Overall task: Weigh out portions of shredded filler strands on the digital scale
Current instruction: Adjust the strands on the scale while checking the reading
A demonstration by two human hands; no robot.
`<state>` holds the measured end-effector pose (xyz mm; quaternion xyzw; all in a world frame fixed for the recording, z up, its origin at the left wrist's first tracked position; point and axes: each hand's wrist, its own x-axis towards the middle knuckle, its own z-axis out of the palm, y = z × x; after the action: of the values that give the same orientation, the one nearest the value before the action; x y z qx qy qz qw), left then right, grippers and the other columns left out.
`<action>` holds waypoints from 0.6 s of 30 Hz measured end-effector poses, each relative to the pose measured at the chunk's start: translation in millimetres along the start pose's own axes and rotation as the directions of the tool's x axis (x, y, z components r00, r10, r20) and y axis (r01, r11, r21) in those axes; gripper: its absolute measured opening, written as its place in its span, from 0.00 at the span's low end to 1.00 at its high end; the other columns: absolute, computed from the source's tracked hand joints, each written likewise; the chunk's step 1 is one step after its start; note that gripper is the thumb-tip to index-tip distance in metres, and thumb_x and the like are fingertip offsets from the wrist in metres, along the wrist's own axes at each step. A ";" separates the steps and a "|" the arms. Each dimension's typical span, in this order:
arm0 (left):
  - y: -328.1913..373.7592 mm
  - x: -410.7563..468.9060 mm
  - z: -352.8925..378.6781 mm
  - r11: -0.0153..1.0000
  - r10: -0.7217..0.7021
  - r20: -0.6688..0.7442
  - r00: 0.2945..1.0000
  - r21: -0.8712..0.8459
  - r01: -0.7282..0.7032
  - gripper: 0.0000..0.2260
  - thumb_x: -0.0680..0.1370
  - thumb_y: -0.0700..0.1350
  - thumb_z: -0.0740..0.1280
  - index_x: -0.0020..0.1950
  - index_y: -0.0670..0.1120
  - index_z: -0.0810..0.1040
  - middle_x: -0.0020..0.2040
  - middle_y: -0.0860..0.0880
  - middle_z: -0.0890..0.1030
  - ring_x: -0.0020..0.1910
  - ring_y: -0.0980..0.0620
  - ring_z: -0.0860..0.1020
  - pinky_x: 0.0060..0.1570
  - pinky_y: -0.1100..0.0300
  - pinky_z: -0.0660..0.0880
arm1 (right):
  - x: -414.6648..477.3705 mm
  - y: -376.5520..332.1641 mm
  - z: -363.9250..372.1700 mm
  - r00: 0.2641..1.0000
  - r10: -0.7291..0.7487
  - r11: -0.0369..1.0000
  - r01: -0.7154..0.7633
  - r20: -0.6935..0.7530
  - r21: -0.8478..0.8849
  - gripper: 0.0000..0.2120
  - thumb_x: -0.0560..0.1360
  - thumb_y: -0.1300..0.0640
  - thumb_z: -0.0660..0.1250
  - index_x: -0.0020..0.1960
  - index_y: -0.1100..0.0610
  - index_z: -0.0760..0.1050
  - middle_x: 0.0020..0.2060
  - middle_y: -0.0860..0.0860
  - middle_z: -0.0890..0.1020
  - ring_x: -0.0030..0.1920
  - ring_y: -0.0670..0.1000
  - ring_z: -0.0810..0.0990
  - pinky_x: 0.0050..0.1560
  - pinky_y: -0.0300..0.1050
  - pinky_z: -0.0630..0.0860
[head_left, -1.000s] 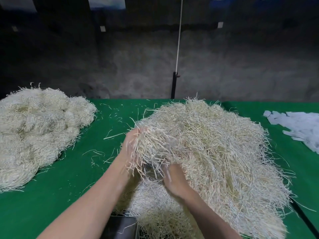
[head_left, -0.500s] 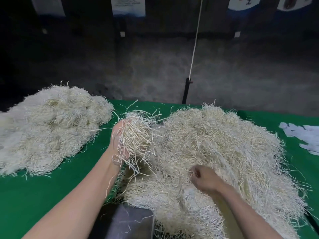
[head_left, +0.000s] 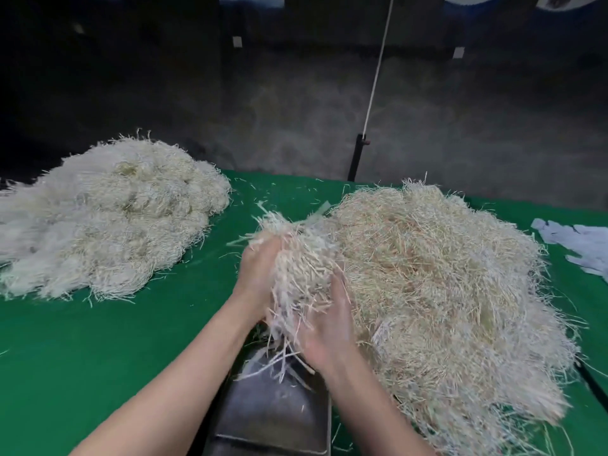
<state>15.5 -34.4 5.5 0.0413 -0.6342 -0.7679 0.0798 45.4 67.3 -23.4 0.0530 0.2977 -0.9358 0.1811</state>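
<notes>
Strands of pale cream shredded filler, thin, stiff and crinkled, make a loose handful (head_left: 297, 274) cupped between both hands above the near middle of the green table (head_left: 98, 350). The left hand (head_left: 260, 278) presses its palm and curled fingers against the handful's left side; the right hand (head_left: 329, 327) cradles it from the right and below, fingers spread and partly buried in the strands. Loose ends spill downward from the handful and trail onto the flat grey metal platform of the digital scale (head_left: 276, 413), which lies directly under the wrists, its smooth, dull surface carrying only a few stray slivers. Whether the scale shows a reading cannot be told, since its display is out of view.

Just right of the hands, touching the handful, a large shaggy mound of straw-coloured filler strands (head_left: 444, 291) covers much of the table and crowds the scale's right edge. On the left, well apart, sits a second, whiter heap of finer, curlier strands (head_left: 108, 218). Scattered single strands dot the green surface between them. At the far right edge lies a patch of pale blue-white paper pieces (head_left: 579, 245). Behind the table a thin white cord (head_left: 378, 70) runs down to a black upright post (head_left: 357, 156) before a dark, rough wall.
</notes>
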 end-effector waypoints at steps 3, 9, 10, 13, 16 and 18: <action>-40.6 -9.1 -11.3 0.985 0.081 -0.010 0.997 0.153 -0.078 0.24 0.76 0.54 0.65 0.71 0.52 0.64 0.61 0.63 0.71 0.44 0.65 0.74 0.47 0.68 0.73 | -3.6 20.7 -4.0 0.994 -0.071 0.995 0.065 -0.083 -0.075 0.30 0.69 0.31 0.58 0.67 0.44 0.66 0.59 0.48 0.73 0.56 0.53 0.78 0.65 0.61 0.65; -79.2 -28.0 -25.5 0.664 0.322 0.224 0.920 0.639 -0.388 0.15 0.76 0.46 0.54 0.62 0.59 0.64 0.57 0.69 0.59 0.61 0.64 0.58 0.62 0.60 0.61 | 8.0 37.4 -7.0 0.998 0.062 0.997 -0.063 0.013 0.041 0.32 0.72 0.36 0.62 0.59 0.63 0.79 0.59 0.63 0.79 0.59 0.60 0.79 0.58 0.55 0.76; -78.7 -29.3 -26.3 0.639 0.291 0.285 0.913 0.652 -0.407 0.20 0.74 0.45 0.56 0.66 0.56 0.65 0.55 0.67 0.59 0.59 0.65 0.56 0.64 0.58 0.60 | 8.6 35.4 -9.3 0.999 0.040 0.999 -0.040 -0.023 -0.006 0.27 0.74 0.41 0.63 0.55 0.64 0.81 0.54 0.62 0.81 0.54 0.59 0.81 0.53 0.54 0.79; -62.0 -35.2 -35.2 0.952 0.100 0.425 0.900 0.222 -0.210 0.13 0.72 0.43 0.69 0.56 0.51 0.77 0.54 0.54 0.77 0.55 0.51 0.75 0.58 0.53 0.73 | 15.5 18.5 -8.7 0.955 -0.125 0.979 0.075 -0.269 -0.188 0.15 0.71 0.54 0.66 0.49 0.66 0.78 0.40 0.58 0.80 0.34 0.54 0.81 0.38 0.48 0.80; -47.6 -25.5 -53.6 0.941 -0.023 0.090 0.996 -0.334 0.052 0.06 0.76 0.39 0.63 0.48 0.43 0.79 0.49 0.45 0.84 0.43 0.47 0.81 0.43 0.59 0.78 | 19.4 -6.5 3.0 0.898 -0.234 0.958 0.149 -0.372 -0.243 0.10 0.78 0.57 0.63 0.48 0.64 0.78 0.33 0.57 0.82 0.28 0.52 0.80 0.33 0.46 0.79; -49.0 -14.1 -64.5 0.939 -0.192 -0.095 0.977 -0.306 0.155 0.08 0.79 0.44 0.61 0.52 0.45 0.78 0.54 0.44 0.82 0.41 0.50 0.77 0.43 0.59 0.74 | 18.5 -22.5 22.9 0.906 -0.270 0.951 0.197 -0.326 -0.240 0.11 0.79 0.56 0.62 0.47 0.62 0.78 0.32 0.55 0.82 0.27 0.51 0.81 0.33 0.47 0.79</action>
<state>36.6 -85.4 -55.5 0.1320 -0.4995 -0.8544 0.0561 20.1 65.4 3.6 0.1661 0.4228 -0.8907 0.0152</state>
